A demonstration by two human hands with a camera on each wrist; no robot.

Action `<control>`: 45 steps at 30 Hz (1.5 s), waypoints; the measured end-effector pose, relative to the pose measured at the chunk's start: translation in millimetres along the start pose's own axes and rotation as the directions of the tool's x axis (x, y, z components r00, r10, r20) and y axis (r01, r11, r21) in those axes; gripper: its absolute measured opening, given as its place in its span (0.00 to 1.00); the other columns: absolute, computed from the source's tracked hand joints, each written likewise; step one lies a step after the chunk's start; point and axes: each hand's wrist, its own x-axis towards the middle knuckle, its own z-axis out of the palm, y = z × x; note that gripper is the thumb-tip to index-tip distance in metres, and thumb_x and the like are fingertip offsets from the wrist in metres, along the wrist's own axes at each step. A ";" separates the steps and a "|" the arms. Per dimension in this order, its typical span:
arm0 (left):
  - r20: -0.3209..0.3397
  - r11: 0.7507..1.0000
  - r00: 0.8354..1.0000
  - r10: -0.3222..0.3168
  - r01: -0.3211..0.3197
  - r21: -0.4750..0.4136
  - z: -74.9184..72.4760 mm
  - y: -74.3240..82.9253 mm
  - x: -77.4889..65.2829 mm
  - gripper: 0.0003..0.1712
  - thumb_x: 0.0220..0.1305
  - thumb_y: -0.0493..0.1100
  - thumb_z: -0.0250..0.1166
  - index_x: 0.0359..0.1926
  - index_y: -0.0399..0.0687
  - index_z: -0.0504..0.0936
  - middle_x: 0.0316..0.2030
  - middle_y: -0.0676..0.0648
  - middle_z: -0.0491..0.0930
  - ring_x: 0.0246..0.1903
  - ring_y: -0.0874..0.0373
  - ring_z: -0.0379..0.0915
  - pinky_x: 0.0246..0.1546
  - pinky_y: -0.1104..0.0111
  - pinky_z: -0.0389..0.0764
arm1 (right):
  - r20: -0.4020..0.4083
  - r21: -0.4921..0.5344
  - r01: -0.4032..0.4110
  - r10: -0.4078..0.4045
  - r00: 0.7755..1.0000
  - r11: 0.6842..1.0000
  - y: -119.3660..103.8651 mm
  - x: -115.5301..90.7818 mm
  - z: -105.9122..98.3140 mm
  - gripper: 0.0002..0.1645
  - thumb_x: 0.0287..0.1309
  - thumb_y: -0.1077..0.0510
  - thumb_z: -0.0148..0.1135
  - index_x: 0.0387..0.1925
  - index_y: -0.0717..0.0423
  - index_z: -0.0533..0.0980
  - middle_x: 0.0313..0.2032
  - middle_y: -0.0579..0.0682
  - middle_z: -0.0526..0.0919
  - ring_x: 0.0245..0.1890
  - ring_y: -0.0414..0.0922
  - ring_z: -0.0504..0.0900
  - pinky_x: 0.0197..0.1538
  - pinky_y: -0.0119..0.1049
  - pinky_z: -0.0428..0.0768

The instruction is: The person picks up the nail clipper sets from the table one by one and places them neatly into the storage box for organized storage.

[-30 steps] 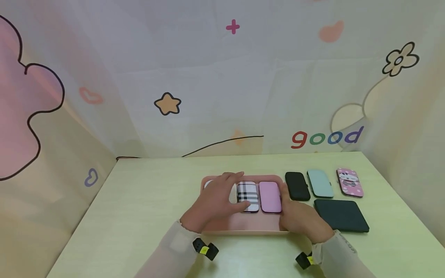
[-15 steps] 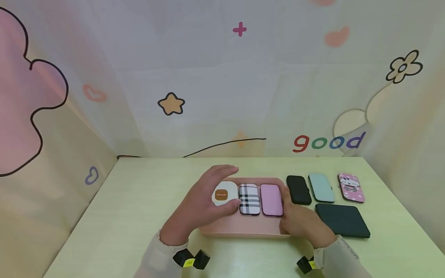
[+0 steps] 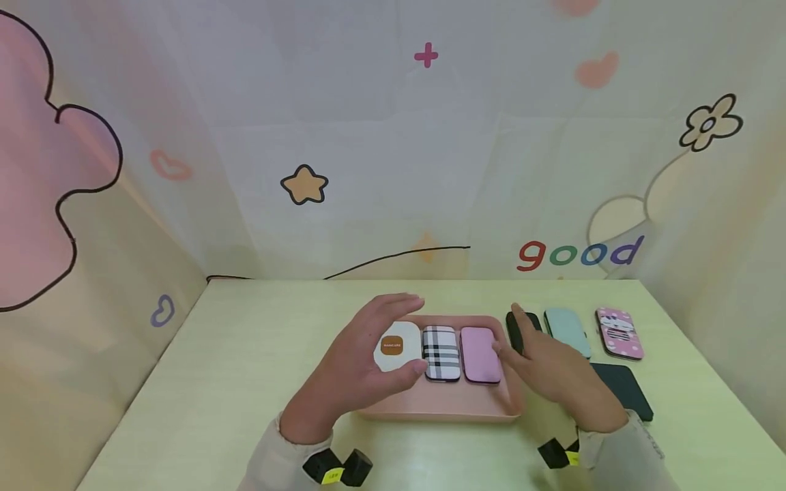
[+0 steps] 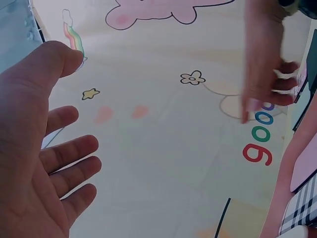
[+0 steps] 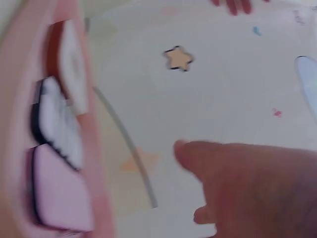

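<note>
A pink tray [image 3: 442, 407] holds a row of three flat cases. They are a white case [image 3: 403, 332] with a brown label, a plaid case [image 3: 441, 354] and a plain pink case [image 3: 481, 354]. My left hand [image 3: 353, 365] hovers at the tray's left end beside the white case, thumb and fingers spread with nothing between them. In the left wrist view its fingers [image 4: 74, 148] are bent loosely. My right hand [image 3: 559, 368] is above the tray's right edge and partly covers a black case [image 3: 513, 335]; whether it touches that case I cannot tell.
Right of the tray lie a mint case [image 3: 566, 329], a pink polka-dot case [image 3: 618, 333] with a cartoon figure, and a larger dark case [image 3: 625, 390], partly behind my right hand. A printed cloth [image 3: 381, 136] hangs behind the table [image 3: 258, 354].
My left hand has drawn back leftward, uncovering the white case. My right hand has left the tray's right edge and moved right over the black case. The head view has shifted slightly.
</note>
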 end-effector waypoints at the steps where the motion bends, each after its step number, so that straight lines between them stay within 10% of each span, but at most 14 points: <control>1: -0.002 1.000 1.000 -0.006 0.006 0.001 -0.8 0.8 0.2 0.37 0.55 0.55 0.64 0.65 0.58 0.64 0.62 0.55 0.65 0.62 0.60 0.61 0.58 0.60 0.68 | -0.057 0.032 0.036 -0.034 0.998 0.999 -2.8 -1.8 -8.0 0.54 0.57 0.24 0.37 0.73 0.47 0.35 0.50 0.59 0.77 0.43 0.51 0.78 0.39 0.48 0.77; 6: -0.009 1.000 1.000 -0.012 0.012 -0.028 -5.6 4.8 1.3 0.38 0.54 0.54 0.65 0.66 0.58 0.64 0.63 0.55 0.64 0.62 0.60 0.60 0.58 0.59 0.67 | -0.303 0.083 0.317 -0.279 0.911 0.945 -23.6 -16.0 -37.2 0.48 0.56 0.37 0.58 0.72 0.39 0.47 0.56 0.50 0.70 0.56 0.49 0.68 0.56 0.54 0.69; 14: -0.027 0.994 0.997 0.079 -0.081 -0.074 -15.4 14.1 -0.5 0.41 0.54 0.56 0.65 0.67 0.54 0.62 0.64 0.51 0.62 0.63 0.56 0.60 0.59 0.59 0.66 | -0.579 0.000 0.728 -0.594 0.559 0.686 -61.3 -36.9 -65.7 0.50 0.47 0.39 0.66 0.65 0.62 0.61 0.61 0.55 0.67 0.60 0.47 0.64 0.62 0.31 0.58; 17: -0.068 0.987 0.988 0.142 -0.146 -0.064 -20.0 17.3 -0.1 0.41 0.54 0.58 0.64 0.66 0.50 0.62 0.63 0.48 0.63 0.62 0.53 0.61 0.60 0.59 0.66 | -0.619 0.025 0.791 -0.613 0.492 0.611 -80.6 -45.2 -73.8 0.50 0.51 0.36 0.61 0.63 0.68 0.62 0.59 0.60 0.68 0.60 0.47 0.64 0.63 0.30 0.57; 22: -0.154 0.972 0.962 0.228 -0.234 -0.024 -29.9 21.1 1.6 0.42 0.55 0.60 0.62 0.65 0.43 0.64 0.62 0.43 0.65 0.61 0.49 0.62 0.60 0.58 0.65 | -0.634 0.050 0.839 -0.632 0.446 0.542 -106.5 -53.7 -82.1 0.48 0.54 0.38 0.60 0.61 0.72 0.61 0.59 0.60 0.68 0.58 0.48 0.64 0.63 0.32 0.59; 32: -0.155 0.961 0.949 0.276 -0.273 0.043 -31.8 24.3 1.9 0.42 0.56 0.60 0.61 0.64 0.39 0.64 0.62 0.41 0.65 0.61 0.48 0.62 0.60 0.58 0.65 | -0.644 0.005 0.834 -0.636 0.425 0.551 -105.0 -60.4 -82.1 0.49 0.53 0.36 0.59 0.61 0.72 0.61 0.59 0.59 0.68 0.59 0.48 0.64 0.63 0.30 0.59; 45: -0.092 0.975 0.977 0.191 -0.179 0.131 -29.1 16.4 -3.6 0.41 0.59 0.59 0.58 0.66 0.41 0.61 0.64 0.44 0.63 0.63 0.51 0.60 0.61 0.59 0.64 | -0.639 0.006 0.853 -0.655 0.404 0.521 -109.1 -56.8 -82.4 0.49 0.54 0.38 0.60 0.60 0.75 0.59 0.57 0.61 0.69 0.57 0.47 0.66 0.61 0.31 0.61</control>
